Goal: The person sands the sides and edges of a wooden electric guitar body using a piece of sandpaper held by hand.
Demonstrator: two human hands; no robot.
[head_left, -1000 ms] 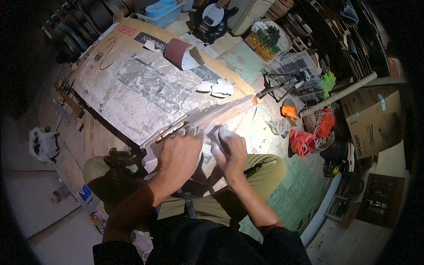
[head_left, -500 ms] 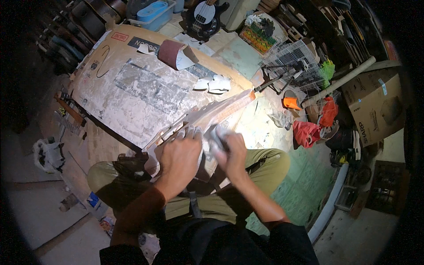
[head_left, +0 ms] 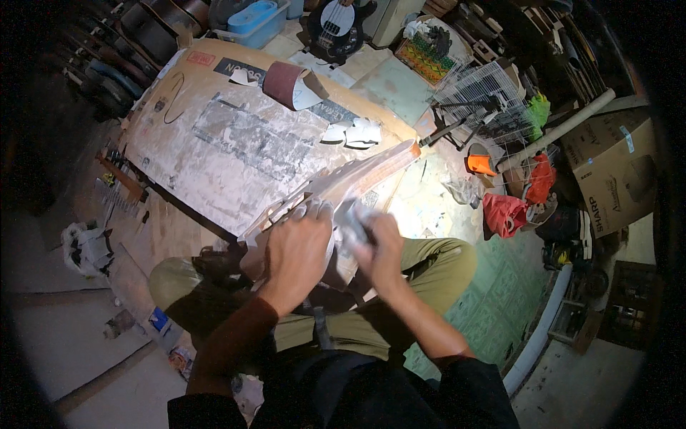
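Note:
A pale wooden piece (head_left: 364,171), shaped like a guitar body, stands on edge across my lap, its narrow end pointing away to the right. My left hand (head_left: 299,243) is closed over its near upper edge, fingers curled around the wood. Beside it, my right hand (head_left: 379,249) grips a greyish block (head_left: 350,222), blurred by motion and pressed to the side of the wood; it looks like a sanding block. Beyond the wood, a curled reddish-brown sandpaper sheet (head_left: 283,84) and torn white paper pieces (head_left: 359,133) lie on a dusty flat cardboard (head_left: 171,143).
A dark bass guitar (head_left: 336,28) and a blue tub (head_left: 254,25) stand at the back. To the right are a wire rack (head_left: 475,93), a red bag (head_left: 504,214), an orange item (head_left: 481,164) and a cardboard box (head_left: 618,179). Tools (head_left: 121,175) lie left.
The whole view has shifted slightly right and down. My right hand and the block are blurred in both frames, staying against the wood. My left hand keeps its hold.

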